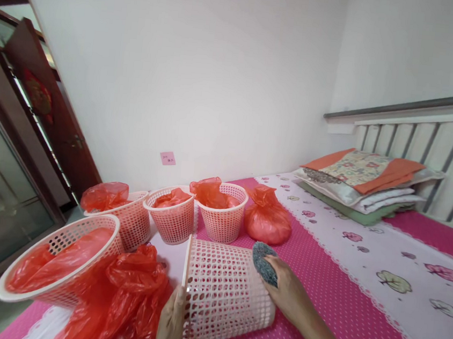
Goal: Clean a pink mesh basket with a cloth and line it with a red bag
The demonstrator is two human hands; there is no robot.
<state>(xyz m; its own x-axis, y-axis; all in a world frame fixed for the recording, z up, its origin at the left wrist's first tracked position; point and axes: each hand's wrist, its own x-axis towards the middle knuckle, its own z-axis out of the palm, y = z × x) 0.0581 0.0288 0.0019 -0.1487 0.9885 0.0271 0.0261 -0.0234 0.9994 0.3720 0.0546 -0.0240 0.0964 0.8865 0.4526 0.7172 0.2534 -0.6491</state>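
A white perforated plastic basket (229,294) lies on its side on the pink dotted bedspread, its mouth to the left. My left hand (172,317) is closed on the basket's rim. In my right hand (289,289) is a bunched grey-blue cleaning cloth (264,262), held at the basket's upper side near the base. Left of my left hand lies a crumpled heap of red plastic bags (133,284). A tied red plastic bag (267,217), rounded and full, sits just beyond the basket. What is inside it cannot be made out.
Several upright baskets with red bags inside, such as a tilted one (112,233) and one by the wall (221,220), stand at left and behind. Folded bedding (367,179) is stacked at right beside the white headboard (433,164). A brown door (43,96) is at far left.
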